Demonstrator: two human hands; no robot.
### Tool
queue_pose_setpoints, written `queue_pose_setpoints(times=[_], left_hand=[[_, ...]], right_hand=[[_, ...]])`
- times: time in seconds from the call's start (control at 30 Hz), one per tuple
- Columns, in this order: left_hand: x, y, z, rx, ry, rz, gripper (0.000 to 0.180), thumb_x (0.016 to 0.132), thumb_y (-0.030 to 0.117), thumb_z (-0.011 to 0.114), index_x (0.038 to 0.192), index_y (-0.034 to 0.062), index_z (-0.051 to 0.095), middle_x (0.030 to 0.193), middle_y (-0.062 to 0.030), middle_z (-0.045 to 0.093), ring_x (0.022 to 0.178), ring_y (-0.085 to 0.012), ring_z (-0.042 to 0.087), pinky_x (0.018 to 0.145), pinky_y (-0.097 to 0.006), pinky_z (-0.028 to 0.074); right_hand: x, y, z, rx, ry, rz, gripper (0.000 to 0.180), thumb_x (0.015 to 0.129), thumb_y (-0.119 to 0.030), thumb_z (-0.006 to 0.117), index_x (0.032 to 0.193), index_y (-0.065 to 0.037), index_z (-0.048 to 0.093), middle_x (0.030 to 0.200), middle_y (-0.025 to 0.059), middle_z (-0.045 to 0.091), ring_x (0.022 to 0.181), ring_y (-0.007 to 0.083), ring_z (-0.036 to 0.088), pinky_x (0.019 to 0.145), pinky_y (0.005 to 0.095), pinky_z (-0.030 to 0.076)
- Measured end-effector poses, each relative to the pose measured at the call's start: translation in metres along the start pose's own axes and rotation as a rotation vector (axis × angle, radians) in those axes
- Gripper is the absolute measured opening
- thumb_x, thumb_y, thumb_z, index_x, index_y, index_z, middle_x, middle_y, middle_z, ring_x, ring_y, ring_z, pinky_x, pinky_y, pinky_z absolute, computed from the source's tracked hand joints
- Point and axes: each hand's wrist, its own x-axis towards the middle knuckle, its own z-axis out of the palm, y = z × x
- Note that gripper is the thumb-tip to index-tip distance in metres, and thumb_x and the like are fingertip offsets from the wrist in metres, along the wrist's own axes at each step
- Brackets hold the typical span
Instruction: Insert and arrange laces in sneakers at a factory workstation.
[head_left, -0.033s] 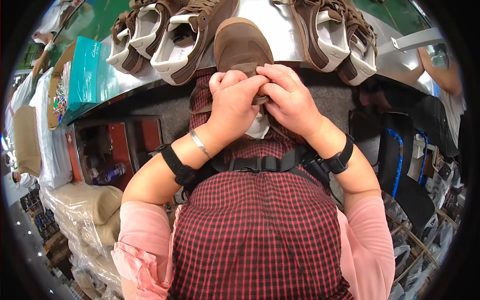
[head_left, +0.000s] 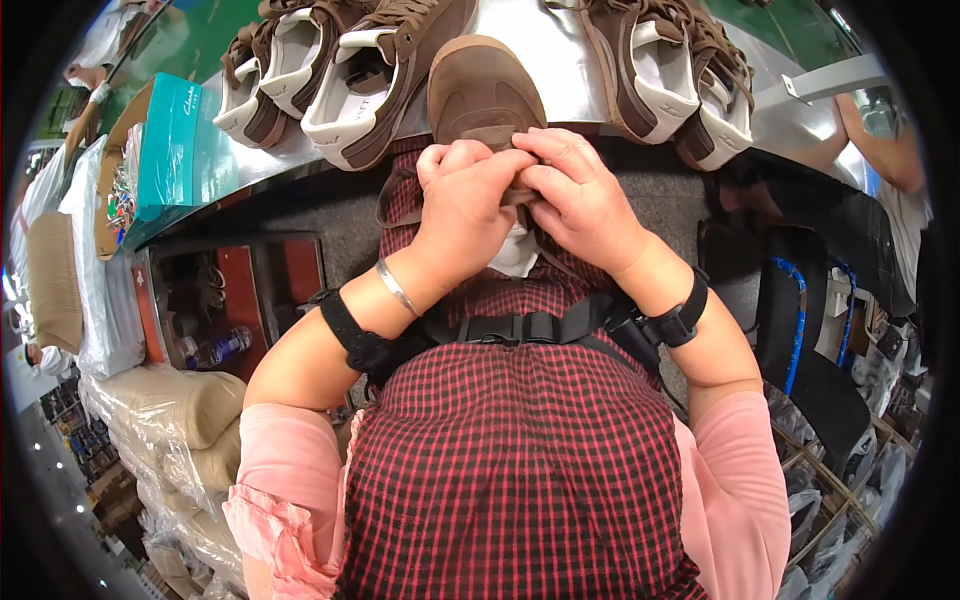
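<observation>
A brown sneaker is held between the two hands at the middle of the table's near edge, toe pointing far, white heel end toward the person's checked apron. The left hand closes on it from the left, the right hand from the right; the fingers of both are bunched narrow, tips nearly meeting over the lacing area just behind the toe cap. The hands cover that spot, so I cannot tell whether they pinch a lace or the tongue.

The shoe should be light and hard to damage. The rounded toe and sole edge look fairly stiff and ought to take a firm grip, while the tongue and collar probably give under pressure. The matt brown upper seems unlikely to slip. Bracing the sides at midfoot would steady it; fine work at the lacing needs fingertips.

Farther out on the metal table stand similar sneakers, one group on the left and another on the right, heels toward the person.
</observation>
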Motion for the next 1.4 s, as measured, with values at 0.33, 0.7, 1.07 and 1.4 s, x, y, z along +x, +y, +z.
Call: queue_pose_setpoints(times=[0.33, 0.7, 1.07, 1.4], left_hand=[[0.020, -0.008, -0.019, -0.114, -0.263, -0.106, 0.029, 0.068, 0.002, 0.066, 0.094, 0.0153, 0.063, 0.081, 0.0037, 0.056, 0.088, -0.0162, 0.054, 0.087, -0.035, 0.030], [0.013, -0.005, -0.018, -0.139, -0.252, -0.122, 0.026, 0.067, 0.001, 0.064, 0.089, 0.0148, 0.063, 0.081, 0.0028, 0.058, 0.089, -0.0163, 0.054, 0.089, -0.036, 0.030], [0.018, -0.006, -0.022, -0.146, -0.252, -0.093, 0.021, 0.066, 0.000, 0.061, 0.082, 0.0129, 0.062, 0.075, 0.0004, 0.056, 0.085, -0.0193, 0.055, 0.087, -0.036, 0.031], [0.021, -0.002, -0.020, -0.163, -0.342, -0.115, 0.020, 0.067, 0.005, 0.063, 0.086, 0.0123, 0.062, 0.078, -0.0012, 0.058, 0.086, -0.0198, 0.055, 0.088, -0.036, 0.031]], right_hand=[[-0.020, -0.030, -0.017, -0.116, -0.111, -0.168, 0.014, 0.069, -0.015, 0.068, 0.080, -0.011, 0.060, 0.087, 0.0057, 0.057, 0.069, 0.0199, 0.057, 0.059, 0.0337, 0.044], [-0.025, -0.045, 0.011, -0.306, -0.251, 0.257, 0.028, 0.075, -0.033, 0.071, 0.063, -0.012, 0.056, 0.054, 0.0037, 0.058, 0.047, 0.0203, 0.060, 0.045, 0.0329, 0.047], [-0.019, -0.047, 0.005, -0.233, -0.210, 0.401, 0.023, 0.080, -0.035, 0.067, 0.072, -0.014, 0.066, 0.058, 0.0055, 0.062, 0.052, 0.0243, 0.063, 0.046, 0.0349, 0.050], [-0.025, -0.038, 0.006, -0.065, -0.271, 0.457, 0.022, 0.084, -0.028, 0.061, 0.072, -0.010, 0.061, 0.065, 0.0093, 0.063, 0.057, 0.0294, 0.063, 0.051, 0.0402, 0.050]])
